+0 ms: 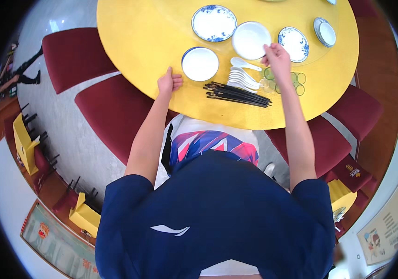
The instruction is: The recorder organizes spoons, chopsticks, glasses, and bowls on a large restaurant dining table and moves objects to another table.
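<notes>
My right hand (277,60) reaches over the yellow table and pinches the right rim of a plain white bowl (251,40). Just right of the fingers is an oval blue-and-white plate (294,44); a larger blue-patterned plate (214,23) is to the bowl's upper left. My left hand (169,83) is at the table's near left edge, thumb and fingers apart, holding nothing. Beside it stands a white bowl with a blue rim (200,64). White soup spoons (242,79) and black chopsticks (237,94) lie between my arms. My right forearm partly hides several green-tinted glasses (297,78).
The round yellow table (138,32) has a glass turntable on it. Small stacked dishes (325,32) stand at the right. Dark red chairs (78,58) surround the table, some close to my sides. A person's leg (22,76) shows at the far left.
</notes>
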`<action>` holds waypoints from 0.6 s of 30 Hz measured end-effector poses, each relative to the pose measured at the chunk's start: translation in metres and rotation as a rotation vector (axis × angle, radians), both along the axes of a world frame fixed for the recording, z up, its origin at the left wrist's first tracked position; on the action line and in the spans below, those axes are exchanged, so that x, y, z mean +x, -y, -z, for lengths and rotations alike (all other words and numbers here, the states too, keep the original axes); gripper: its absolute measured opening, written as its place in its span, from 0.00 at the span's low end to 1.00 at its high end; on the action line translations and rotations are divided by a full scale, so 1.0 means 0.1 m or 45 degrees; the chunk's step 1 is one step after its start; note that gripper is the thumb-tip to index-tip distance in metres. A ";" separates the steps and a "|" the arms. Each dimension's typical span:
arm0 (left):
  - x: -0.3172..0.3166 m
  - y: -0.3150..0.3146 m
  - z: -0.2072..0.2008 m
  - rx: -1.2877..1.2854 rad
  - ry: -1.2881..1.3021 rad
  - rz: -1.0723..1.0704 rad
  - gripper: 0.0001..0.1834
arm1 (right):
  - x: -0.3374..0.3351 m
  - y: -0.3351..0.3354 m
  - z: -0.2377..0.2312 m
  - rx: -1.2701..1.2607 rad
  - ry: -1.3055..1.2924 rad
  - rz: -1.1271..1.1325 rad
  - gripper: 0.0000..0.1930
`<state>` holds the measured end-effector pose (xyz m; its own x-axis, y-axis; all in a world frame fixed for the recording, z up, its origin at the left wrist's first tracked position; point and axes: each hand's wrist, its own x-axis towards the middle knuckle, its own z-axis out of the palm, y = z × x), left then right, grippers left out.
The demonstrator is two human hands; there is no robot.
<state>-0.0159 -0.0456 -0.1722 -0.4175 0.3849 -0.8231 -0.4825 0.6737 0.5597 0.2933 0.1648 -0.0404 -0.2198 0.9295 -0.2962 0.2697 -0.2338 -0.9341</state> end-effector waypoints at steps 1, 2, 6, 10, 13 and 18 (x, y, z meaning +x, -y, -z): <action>0.04 -0.02 -0.07 0.051 -0.027 -0.027 0.32 | -0.16 0.18 -0.01 -0.065 -0.012 -0.062 0.09; 0.08 -0.02 -0.10 0.101 -0.053 -0.048 0.32 | -0.31 0.36 -0.03 -0.082 0.003 -0.097 0.09; 0.36 -0.06 -0.33 0.447 -0.400 0.074 0.29 | -0.68 0.88 0.01 -0.103 -0.028 -0.216 0.09; 0.61 -0.21 -0.70 0.629 -0.243 -0.126 0.30 | -0.78 1.06 0.18 -0.161 -0.027 -0.221 0.09; 0.78 -0.32 -0.97 0.790 -0.186 -0.039 0.30 | -0.78 1.09 0.20 -0.215 -0.010 -0.113 0.10; 0.56 -0.29 -0.48 0.877 -0.673 0.243 0.32 | -0.94 1.09 0.31 -0.339 -0.041 -0.120 0.13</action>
